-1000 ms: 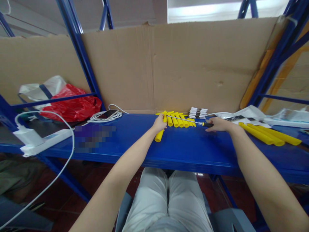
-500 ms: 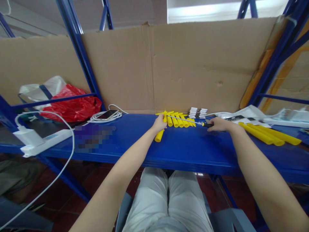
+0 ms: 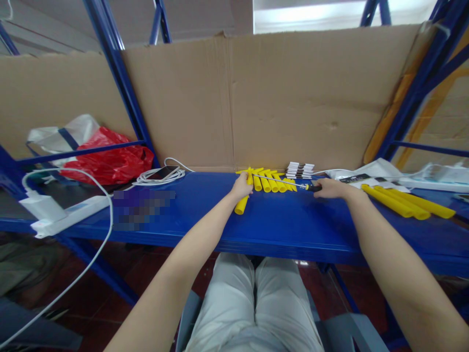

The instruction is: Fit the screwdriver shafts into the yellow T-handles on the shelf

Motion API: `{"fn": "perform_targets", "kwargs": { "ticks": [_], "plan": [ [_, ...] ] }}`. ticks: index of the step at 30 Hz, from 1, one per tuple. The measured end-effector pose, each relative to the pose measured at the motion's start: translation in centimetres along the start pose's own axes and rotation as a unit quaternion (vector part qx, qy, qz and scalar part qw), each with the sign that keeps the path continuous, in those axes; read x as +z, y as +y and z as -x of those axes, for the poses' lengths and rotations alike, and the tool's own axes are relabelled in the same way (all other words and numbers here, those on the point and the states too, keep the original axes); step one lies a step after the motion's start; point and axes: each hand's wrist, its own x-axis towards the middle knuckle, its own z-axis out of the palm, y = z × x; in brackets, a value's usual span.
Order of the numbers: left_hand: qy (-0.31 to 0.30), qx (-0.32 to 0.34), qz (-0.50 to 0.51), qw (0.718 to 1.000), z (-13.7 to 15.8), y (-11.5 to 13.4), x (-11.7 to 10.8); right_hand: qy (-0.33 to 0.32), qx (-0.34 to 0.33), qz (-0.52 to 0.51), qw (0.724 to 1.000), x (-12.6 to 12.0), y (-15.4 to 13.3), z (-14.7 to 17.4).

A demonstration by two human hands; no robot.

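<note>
My left hand (image 3: 242, 187) grips a yellow tube (image 3: 241, 206) that lies on the blue shelf (image 3: 278, 225). My right hand (image 3: 329, 188) holds the black and yellow handle of a screwdriver (image 3: 289, 183). Its thin metal shaft points left toward the top of the held tube. Behind the shaft lies a row of several short yellow tubes (image 3: 271, 181), close to the cardboard wall.
A stack of small white parts (image 3: 299, 170) sits behind the tubes. Long yellow tubes (image 3: 406, 206) and white packets (image 3: 370, 174) lie at the right. A phone with a coiled white cable (image 3: 163, 174), a red bag (image 3: 110, 159) and a white power strip (image 3: 62, 212) lie left.
My right hand and the screwdriver have shifted very slightly. My left hand keeps its hold on the tube in the same place.
</note>
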Motion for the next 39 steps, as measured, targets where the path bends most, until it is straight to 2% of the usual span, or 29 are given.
{"fn": "perform_targets", "kwargs": {
  "ticks": [4,14,24,32,39],
  "plan": [
    [-0.001,0.01,0.003,1.0,0.21,0.07,-0.01,-0.018,-0.003,-0.027,0.999,-0.53,-0.07,0.46],
    [-0.001,0.012,-0.035,0.999,-0.02,-0.32,0.23,0.053,0.022,0.048,0.997,-0.15,-0.46,0.03],
    [0.017,0.018,-0.048,0.999,0.1,-0.08,0.15,-0.02,-0.007,-0.009,1.0,-0.11,-0.08,0.07],
    [0.018,0.017,-0.045,0.999,0.04,-0.11,0.16,0.032,-0.027,0.046,0.998,0.12,0.13,-0.31],
    [0.017,0.021,-0.05,0.998,-0.43,-0.45,0.21,0.034,-0.02,0.055,0.998,-0.15,0.13,-0.19]
  ]
}}
